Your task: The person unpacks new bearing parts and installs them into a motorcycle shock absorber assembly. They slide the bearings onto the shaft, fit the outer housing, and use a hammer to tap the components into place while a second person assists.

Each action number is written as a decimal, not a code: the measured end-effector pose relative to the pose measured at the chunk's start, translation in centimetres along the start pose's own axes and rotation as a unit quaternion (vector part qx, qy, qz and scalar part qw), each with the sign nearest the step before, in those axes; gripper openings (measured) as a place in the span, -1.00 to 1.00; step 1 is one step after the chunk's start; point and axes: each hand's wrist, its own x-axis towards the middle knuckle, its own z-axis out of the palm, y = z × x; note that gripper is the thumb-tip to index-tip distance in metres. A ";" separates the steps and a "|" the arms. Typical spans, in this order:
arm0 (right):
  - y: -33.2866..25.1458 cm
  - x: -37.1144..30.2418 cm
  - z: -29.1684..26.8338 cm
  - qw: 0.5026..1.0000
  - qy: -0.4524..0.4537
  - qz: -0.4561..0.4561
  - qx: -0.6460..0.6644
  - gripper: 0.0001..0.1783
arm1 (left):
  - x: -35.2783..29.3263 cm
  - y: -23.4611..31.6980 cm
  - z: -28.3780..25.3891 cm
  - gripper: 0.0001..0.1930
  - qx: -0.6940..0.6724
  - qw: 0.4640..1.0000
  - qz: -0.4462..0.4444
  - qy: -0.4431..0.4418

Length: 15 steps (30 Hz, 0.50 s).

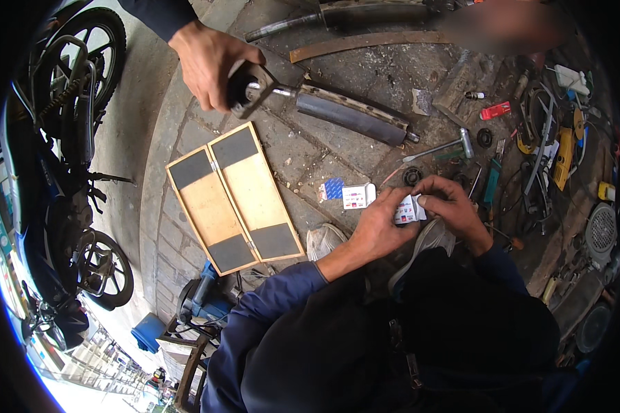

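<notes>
Opening the small carton

Pinching the small white carton (408,208) between my 2 hands, left hand (377,227) clamped beneath, right hand (453,210) closed on its end; I'd steady left, peel gently with right fingertips.

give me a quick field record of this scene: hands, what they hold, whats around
left hand: grips small white box
right hand: pinches same box's top edge
other person's hand: holds metal fork tube by its end
ground: second small box, hammer, two wooden boards
left side: motorcycle
</notes>
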 end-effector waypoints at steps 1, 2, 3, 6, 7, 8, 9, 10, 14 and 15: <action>0.2 0.0 0.3 1.000 0.011 0.004 0.010 -0.83 | 0.0 0.0 0.1 -0.35 -0.007 1.000 0.003 0.003; 0.3 -0.2 0.6 1.000 0.021 0.005 0.018 -0.83 | 0.1 0.0 0.0 -0.35 -0.002 1.000 -0.003 0.000; 0.4 -0.2 0.9 0.999 0.027 0.006 0.028 -0.82 | 0.1 -0.1 -0.1 -0.35 0.002 1.000 -0.007 -0.005; 0.4 0.0 1.4 0.999 0.034 0.003 0.040 -0.81 | 0.2 -0.1 -0.3 -0.34 0.002 1.000 -0.011 -0.014; 0.3 0.0 1.6 0.998 0.040 0.007 0.040 -0.81 | 0.3 -0.1 -0.3 -0.34 0.004 1.000 -0.015 -0.018; 0.2 0.0 1.7 0.998 0.044 0.010 0.039 -0.80 | 0.3 -0.1 -0.3 -0.32 0.004 1.000 -0.013 -0.017; 0.0 0.0 1.8 0.998 0.048 0.012 0.039 -0.80 | 0.4 0.0 -0.3 -0.32 0.006 1.000 -0.011 -0.017; 0.0 0.0 1.9 0.998 0.047 0.003 0.040 -0.77 | 0.4 0.0 -0.3 -0.32 0.009 1.000 -0.017 -0.019; 0.0 -0.3 2.0 0.997 0.056 0.049 0.027 -0.75 | 0.3 -0.1 -0.3 -0.32 0.011 0.999 -0.015 -0.028; 0.1 -0.3 2.0 0.997 0.057 0.051 0.018 -0.74 | 0.3 -0.2 -0.5 -0.33 0.015 1.000 -0.006 -0.026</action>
